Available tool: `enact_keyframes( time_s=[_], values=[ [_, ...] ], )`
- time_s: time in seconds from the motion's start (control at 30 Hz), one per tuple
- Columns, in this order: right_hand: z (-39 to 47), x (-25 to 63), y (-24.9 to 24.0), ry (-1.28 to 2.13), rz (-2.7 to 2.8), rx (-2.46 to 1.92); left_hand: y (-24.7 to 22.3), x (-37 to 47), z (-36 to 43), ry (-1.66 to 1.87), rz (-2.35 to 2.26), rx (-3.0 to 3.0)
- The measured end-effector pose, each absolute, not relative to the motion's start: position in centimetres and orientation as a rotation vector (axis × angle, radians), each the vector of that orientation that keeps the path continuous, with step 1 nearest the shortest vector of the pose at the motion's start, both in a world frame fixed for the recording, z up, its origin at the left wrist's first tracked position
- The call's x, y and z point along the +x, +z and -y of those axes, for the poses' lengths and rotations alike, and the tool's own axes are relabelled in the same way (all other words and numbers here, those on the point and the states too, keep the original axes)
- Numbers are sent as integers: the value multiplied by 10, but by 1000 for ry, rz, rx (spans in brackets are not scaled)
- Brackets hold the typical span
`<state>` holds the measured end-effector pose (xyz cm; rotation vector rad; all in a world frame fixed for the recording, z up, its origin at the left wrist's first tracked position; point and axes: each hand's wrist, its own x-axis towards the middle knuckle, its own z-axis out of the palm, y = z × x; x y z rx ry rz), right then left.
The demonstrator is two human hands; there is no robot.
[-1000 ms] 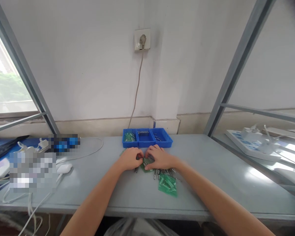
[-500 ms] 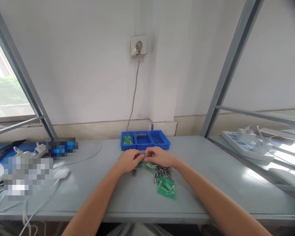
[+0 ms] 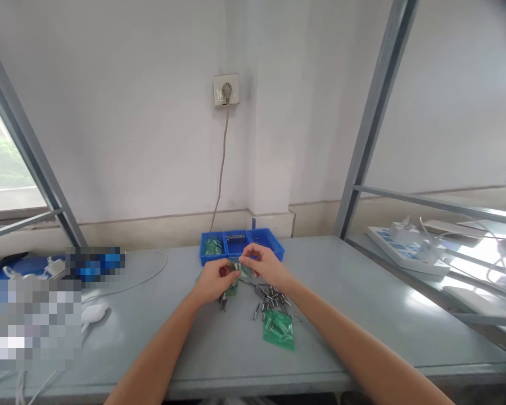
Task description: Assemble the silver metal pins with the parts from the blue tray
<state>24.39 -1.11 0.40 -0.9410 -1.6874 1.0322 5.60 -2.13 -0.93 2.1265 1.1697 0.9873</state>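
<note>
My left hand (image 3: 213,282) and my right hand (image 3: 266,266) are close together above the grey table, thumbs and fingers pinched. Between them is a small green plastic bag (image 3: 245,271) with something inside, partly hidden by my fingers. More green plastic shows just below my left fingertips. Metal pin-like parts (image 3: 271,298) lie in a loose pile in front of my right hand, and a few similar parts (image 3: 224,304) lie below my left hand. Nearer me, another green bag (image 3: 279,332) with metal parts inside lies flat.
Behind my hands stands a blue three-compartment tray (image 3: 201,253); green bags fill its left compartment, and a row of metal parts sits in the middle one. White cables and a charger (image 3: 94,314) lie at left. A power strip (image 3: 398,253) lies beyond the right frame post (image 3: 369,126).
The green bag that lay under my right hand beside the pile is now up between my hands. My right hand has risen slightly, and the view has shifted.
</note>
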Motion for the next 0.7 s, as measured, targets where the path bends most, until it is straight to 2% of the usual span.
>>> enact_keyframes(
  time_s=[0.27, 0.43, 0.7],
  values=[
    [14, 245, 4, 993, 1864, -975, -7, 54, 16, 1203, -1116, 1904],
    [8, 245, -2, 747, 1873, -1024, -8, 53, 14, 1226, -1141, 1849],
    [10, 242, 1, 1068, 1670, -914, -10, 49, 9, 1173, -978, 1656]
  ],
)
